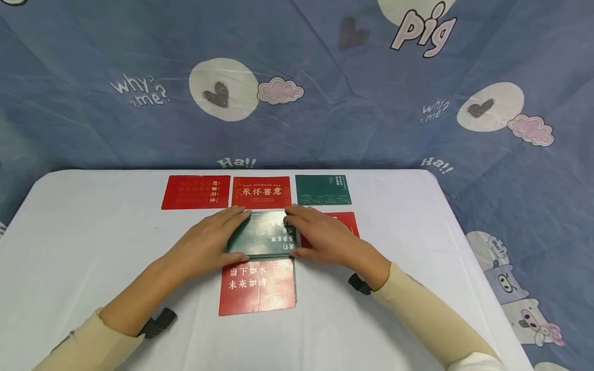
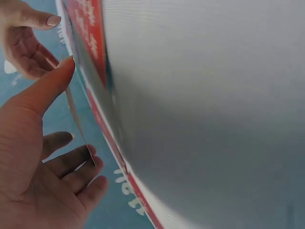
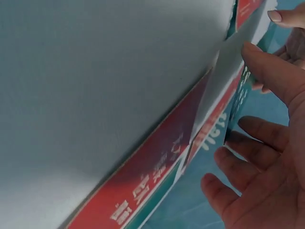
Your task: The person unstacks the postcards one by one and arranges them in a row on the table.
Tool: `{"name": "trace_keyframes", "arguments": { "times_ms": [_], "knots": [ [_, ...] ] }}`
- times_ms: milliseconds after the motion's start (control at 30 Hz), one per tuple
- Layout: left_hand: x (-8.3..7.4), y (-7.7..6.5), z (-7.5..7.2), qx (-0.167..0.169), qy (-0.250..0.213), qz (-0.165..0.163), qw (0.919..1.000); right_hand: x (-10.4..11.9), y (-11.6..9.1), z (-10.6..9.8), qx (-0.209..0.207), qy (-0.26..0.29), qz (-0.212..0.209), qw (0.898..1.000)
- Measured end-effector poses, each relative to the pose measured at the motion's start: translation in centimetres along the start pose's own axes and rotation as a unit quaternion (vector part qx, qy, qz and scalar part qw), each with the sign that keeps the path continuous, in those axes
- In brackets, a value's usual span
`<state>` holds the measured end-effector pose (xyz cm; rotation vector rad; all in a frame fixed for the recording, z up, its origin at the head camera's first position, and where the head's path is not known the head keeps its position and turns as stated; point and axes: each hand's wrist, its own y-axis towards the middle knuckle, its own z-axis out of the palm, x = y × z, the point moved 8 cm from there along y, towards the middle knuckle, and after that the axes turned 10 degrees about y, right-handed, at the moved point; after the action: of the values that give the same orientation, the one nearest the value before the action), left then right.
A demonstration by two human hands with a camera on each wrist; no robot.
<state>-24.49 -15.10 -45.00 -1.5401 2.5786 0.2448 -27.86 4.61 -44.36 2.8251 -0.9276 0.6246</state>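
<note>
A dark green card (image 1: 260,234) with white lettering is held between both hands, raised a little above the table in the wrist views. My left hand (image 1: 197,241) grips its left end, thumb at the near edge and fingers at the far edge. At the right end, my right hand (image 1: 331,238) holds it the same way. Seen from the left wrist, the card (image 2: 75,114) is nearly edge-on. A red card (image 1: 257,296) with white characters lies just in front. Another red card (image 1: 345,221) is partly hidden behind the right hand.
Along the table's back lie a red card (image 1: 195,192), a second red card (image 1: 261,198) and a green card (image 1: 320,190), side by side. They rest on a white-covered table (image 1: 116,226). A blue patterned cloth (image 1: 325,118) hangs behind.
</note>
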Motion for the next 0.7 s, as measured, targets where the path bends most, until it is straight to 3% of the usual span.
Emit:
{"name": "trace_keyframes", "arguments": {
  "times_ms": [200,700],
  "knots": [
    [0.4,0.2,0.6,0.006,0.001,0.000,1.0000,-0.3,0.6,0.4,0.000,0.000,0.000,1.000],
    [0.7,0.3,1.6,0.011,-0.005,0.015,0.9998,-1.5,1.4,1.4,0.049,0.053,0.057,0.996]
  ]
}}
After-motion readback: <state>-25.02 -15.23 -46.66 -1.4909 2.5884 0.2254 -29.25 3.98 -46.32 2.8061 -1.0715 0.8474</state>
